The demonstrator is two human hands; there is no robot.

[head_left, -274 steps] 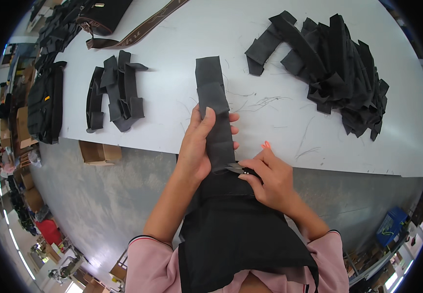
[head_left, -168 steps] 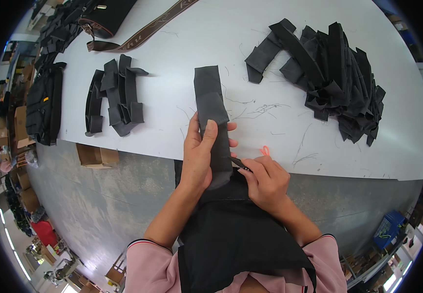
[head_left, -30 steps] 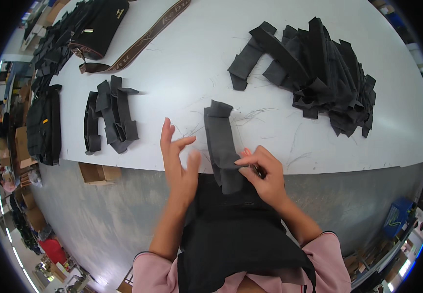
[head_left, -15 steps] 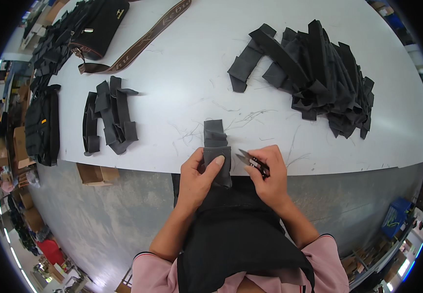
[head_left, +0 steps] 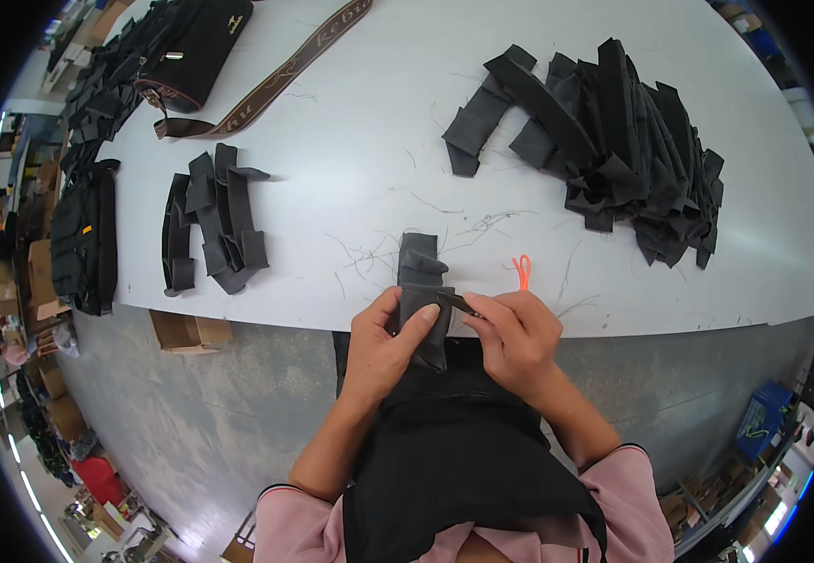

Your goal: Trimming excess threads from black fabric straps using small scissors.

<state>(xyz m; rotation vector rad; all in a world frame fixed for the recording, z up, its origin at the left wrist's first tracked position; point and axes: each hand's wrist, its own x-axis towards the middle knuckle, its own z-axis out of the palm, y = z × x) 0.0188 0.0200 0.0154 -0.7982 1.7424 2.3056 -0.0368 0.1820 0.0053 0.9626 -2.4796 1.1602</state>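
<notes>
My left hand [head_left: 383, 342] pinches a folded dark grey fabric strip [head_left: 420, 263] at the table's near edge, thumb on top; its lower end hangs past the edge. My right hand [head_left: 518, 342] is closed around small dark thread snips [head_left: 454, 302], whose blades touch the strip's right edge by my left thumb. Most of the snips is hidden in my fingers. An orange cord loop [head_left: 522, 270] sticks up behind my right hand. Cut thread ends [head_left: 487, 223] lie scattered around the strip.
A large heap of dark fabric strips [head_left: 628, 169] lies at the right on the white table [head_left: 351, 188]. Several more strips [head_left: 227, 220] lie at the left. Beyond them are a black bag [head_left: 196, 56] with a brown strap [head_left: 285, 70] and a black backpack [head_left: 85, 239]. A cardboard box [head_left: 189, 333] stands below the edge.
My right hand has turned and brought the snips left onto the strip's edge. The orange loop has come into sight. My left hand keeps its hold, with the strip slightly shifted.
</notes>
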